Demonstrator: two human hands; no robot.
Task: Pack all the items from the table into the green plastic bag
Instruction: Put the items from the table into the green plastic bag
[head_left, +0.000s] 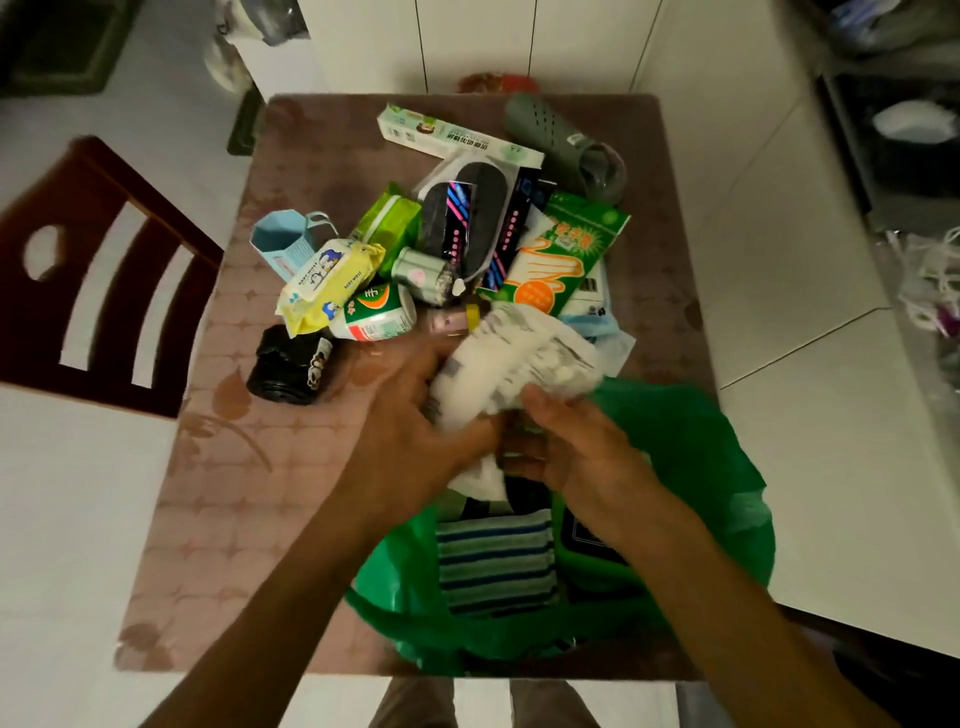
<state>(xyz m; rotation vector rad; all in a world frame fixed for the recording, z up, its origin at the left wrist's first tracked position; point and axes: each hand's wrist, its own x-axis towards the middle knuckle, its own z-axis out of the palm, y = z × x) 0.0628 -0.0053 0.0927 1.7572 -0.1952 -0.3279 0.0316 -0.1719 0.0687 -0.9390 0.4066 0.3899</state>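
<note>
Hands (415, 441) grip white pack (511, 364).

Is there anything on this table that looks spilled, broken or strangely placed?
Nothing looks spilled or broken. The items lie in a loose heap on the table, some overlapping. One oddity: a single grey clog shoe lies on its side at the far edge, among toiletries and packets. The white packet in both hands is blurred.

Head view, steeply down over table (218, 467)
</note>
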